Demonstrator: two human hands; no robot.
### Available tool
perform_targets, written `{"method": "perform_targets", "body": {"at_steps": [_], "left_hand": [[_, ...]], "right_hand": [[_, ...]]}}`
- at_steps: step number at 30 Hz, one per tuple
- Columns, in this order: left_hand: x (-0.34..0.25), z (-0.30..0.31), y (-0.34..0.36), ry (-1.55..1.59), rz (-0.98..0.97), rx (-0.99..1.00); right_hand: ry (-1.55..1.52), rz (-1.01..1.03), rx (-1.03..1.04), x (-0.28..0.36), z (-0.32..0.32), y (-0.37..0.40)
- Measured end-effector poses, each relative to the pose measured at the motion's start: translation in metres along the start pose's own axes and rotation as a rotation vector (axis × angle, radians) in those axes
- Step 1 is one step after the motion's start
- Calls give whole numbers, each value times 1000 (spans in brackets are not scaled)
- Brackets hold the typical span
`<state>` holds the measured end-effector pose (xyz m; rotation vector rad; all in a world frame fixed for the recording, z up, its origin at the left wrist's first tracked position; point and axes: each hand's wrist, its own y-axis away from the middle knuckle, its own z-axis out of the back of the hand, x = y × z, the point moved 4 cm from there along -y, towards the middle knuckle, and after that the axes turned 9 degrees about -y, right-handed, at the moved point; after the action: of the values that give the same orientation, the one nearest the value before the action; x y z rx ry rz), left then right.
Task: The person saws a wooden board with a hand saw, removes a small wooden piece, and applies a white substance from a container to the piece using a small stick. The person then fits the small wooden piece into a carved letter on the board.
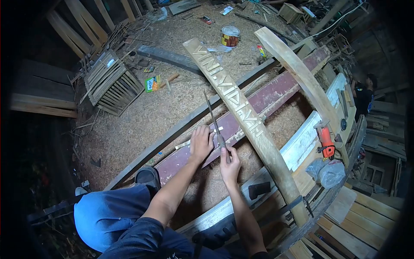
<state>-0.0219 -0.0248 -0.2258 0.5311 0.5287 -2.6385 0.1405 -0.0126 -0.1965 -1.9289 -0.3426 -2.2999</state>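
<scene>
My left hand (201,142) presses down on the maroon board (263,98), its fingers over a thin wood strip (183,145). Pale ends of the strip stick out on both sides of the hand. My right hand (230,164) grips the handle of a file (211,111), a long, dark, tapered tool pointing away from me. The file's shaft passes just right of my left fingers. Beyond my hands, a curved wooden beam (267,149) lies across the maroon board, with raised, angular carved shapes along its upper part.
A clamp (293,203) grips the beam's near end. An orange power tool (326,142) and plastic bags (330,173) lie at right, beside another curved beam (297,69). A paint can (230,36) and slatted crate (113,82) stand on the shavings-covered floor. Another person (365,95) is at far right.
</scene>
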Motion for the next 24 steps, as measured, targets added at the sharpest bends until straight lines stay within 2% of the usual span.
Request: {"method": "perform_targets", "body": {"at_steps": [2,4,7,11,12,15,17,18,21,24], "left_hand": [[-1,0,0,13,13,24],[0,-1,0,8,13,20],[2,-2,-2,4,11,2],[1,-5,2,44,66,-18],[3,-6,-1,45,57,-20],[1,-5,2,55,78,-53],[-1,-3,3,36,72,-44],[-3,2,0,37,69,-51],[-3,-1,-5,54,67,-79],[-4,2,1,44,37,-68]], "right_hand": [[-10,-27,17,-2,-1,-1],[123,95,14,12,-1,-3],[196,148,27,10,-3,-2],[169,40,102,13,-1,4],[140,115,81,11,7,8],[268,112,111,18,49,49],[239,-51,112,30,78,68],[245,-46,101,34,86,70],[130,142,-84,50,97,55],[206,96,-107,73,79,31]]}}
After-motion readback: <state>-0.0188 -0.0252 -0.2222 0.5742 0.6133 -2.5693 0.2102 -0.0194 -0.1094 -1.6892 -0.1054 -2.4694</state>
